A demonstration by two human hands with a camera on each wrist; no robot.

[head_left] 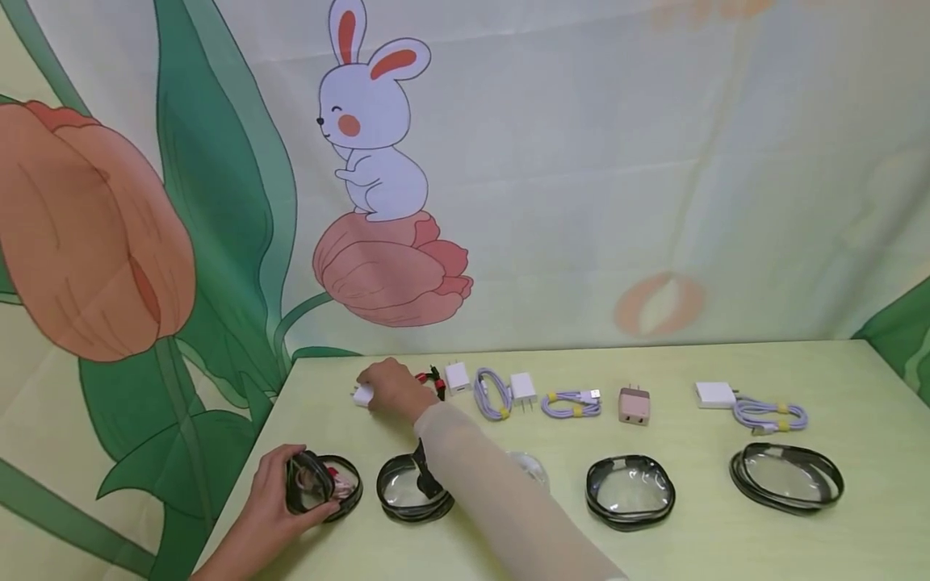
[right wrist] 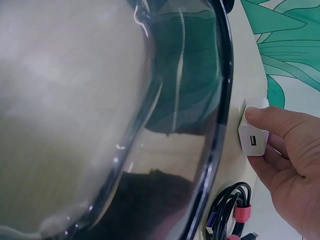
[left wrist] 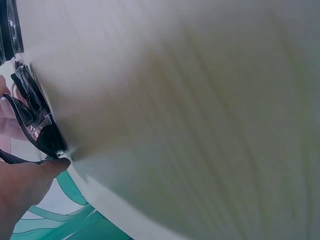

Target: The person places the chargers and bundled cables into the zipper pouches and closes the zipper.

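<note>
My left hand grips a small round clear pouch with black trim at the table's front left. Its lid stands raised, and something pinkish shows inside. In the left wrist view, the thumb presses on the black edge of the pouch. Toward the back left, my right hand pinches a white plug charger between thumb and fingers. The right wrist view shows the USB port of this charger. A black cable with red ties lies beside that hand.
Along the back lie white chargers, a pink charger and coiled lilac cables. More black-trimmed clear pouches stand in the front row. A printed cloth hangs behind the table.
</note>
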